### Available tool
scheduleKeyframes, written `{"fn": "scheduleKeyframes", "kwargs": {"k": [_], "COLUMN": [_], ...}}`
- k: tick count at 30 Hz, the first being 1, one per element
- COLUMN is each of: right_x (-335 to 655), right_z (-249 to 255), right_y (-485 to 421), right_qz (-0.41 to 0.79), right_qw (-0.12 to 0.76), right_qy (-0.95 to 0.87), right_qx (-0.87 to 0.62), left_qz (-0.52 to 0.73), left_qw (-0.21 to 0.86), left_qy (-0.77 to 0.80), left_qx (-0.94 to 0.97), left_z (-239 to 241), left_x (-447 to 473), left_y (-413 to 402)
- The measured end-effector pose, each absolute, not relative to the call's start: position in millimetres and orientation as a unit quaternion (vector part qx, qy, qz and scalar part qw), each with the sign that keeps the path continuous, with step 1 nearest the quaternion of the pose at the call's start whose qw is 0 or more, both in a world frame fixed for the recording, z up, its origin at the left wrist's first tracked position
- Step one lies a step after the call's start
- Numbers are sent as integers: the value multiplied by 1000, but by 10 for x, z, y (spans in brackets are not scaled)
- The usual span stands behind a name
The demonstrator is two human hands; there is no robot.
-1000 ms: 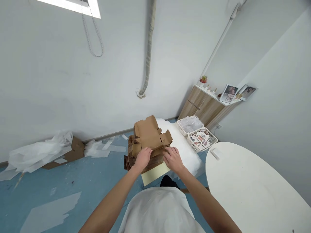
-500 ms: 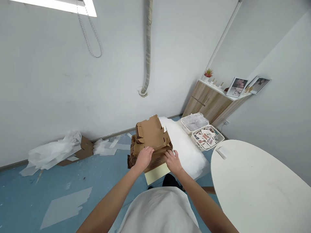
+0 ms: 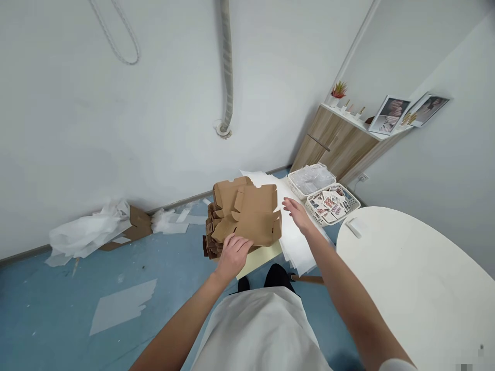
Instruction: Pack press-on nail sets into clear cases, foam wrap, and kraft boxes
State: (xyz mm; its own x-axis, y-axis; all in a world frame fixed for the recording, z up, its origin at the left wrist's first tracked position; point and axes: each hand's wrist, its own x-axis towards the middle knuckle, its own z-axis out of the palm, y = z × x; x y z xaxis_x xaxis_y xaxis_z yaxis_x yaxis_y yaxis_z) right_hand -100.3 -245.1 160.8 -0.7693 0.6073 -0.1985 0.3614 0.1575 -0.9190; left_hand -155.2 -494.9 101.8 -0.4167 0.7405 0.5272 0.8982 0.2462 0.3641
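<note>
A flat, unfolded brown cardboard box [image 3: 258, 214] lies over the right part of a stack of similar flattened boxes [image 3: 213, 232]. My left hand [image 3: 234, 253] has its fingers closed on the near edge of that top box. To the right of the box, my right hand [image 3: 297, 212] is held up with its fingers stretched out, holding nothing and apart from the cardboard. White sheets [image 3: 296, 245] lie beside the stack, under my right hand. A pale yellow surface [image 3: 260, 259] shows below the stack's near side.
Two white baskets stand at the right, one holding clear plastic packets [image 3: 311, 178], the other printed cards [image 3: 328, 206]. A round white table [image 3: 410, 273] is close on my right. Behind stands a wooden cabinet [image 3: 344, 139]. Crumpled white wrapping [image 3: 88, 226] lies on the floor at left.
One flattened box has shifted to the right and turned on the stack. My right hand has left the cardboard and moved up and right; the left stays at the near edge.
</note>
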Motion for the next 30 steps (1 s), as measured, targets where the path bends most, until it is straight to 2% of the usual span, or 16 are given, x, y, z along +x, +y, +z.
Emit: {"fn": "scheduleKeyframes", "kwargs": {"k": [2,5,9,13,16,18,21,24,27,30], "right_x": [-1120,-1267,-1288,-1038,-628,-253,410,1093,1716,2270], "right_z": [1640,1509,1290,1365,1591,1750,1911,1926,1817,1660], "right_y": [-2345,-2254,-2201,-2117,-1976,-1857,-1686,-1563,-1478,-1400], "right_qz": [514,405,422,446,513,559,572,551,551,559], "right_qw": [15,-21,-49,54,146,206,293,358,375,384], "right_qy": [-787,-822,-818,-821,-775,-720,-641,-583,-555,-534], "right_qx": [-341,-400,-389,-353,-339,-357,-420,-478,-498,-505], "left_qz": [-322,-335,-341,-358,-405,-458,-563,-665,-689,-659], "left_qw": [121,108,91,105,135,113,-8,-203,-369,-443], "left_qy": [-776,-772,-757,-754,-776,-786,-755,-660,-593,-592], "left_qx": [-530,-529,-550,-540,-465,-399,-336,-284,-195,-139], "left_z": [997,982,988,971,955,968,1027,1103,1181,1245], "left_x": [-1467,-1365,-1313,-1290,-1185,-1034,-699,-339,-67,113], "left_y": [-4939,-4907,-4847,-4696,-4444,-4211,-3824,-3456,-3126,-2851]}}
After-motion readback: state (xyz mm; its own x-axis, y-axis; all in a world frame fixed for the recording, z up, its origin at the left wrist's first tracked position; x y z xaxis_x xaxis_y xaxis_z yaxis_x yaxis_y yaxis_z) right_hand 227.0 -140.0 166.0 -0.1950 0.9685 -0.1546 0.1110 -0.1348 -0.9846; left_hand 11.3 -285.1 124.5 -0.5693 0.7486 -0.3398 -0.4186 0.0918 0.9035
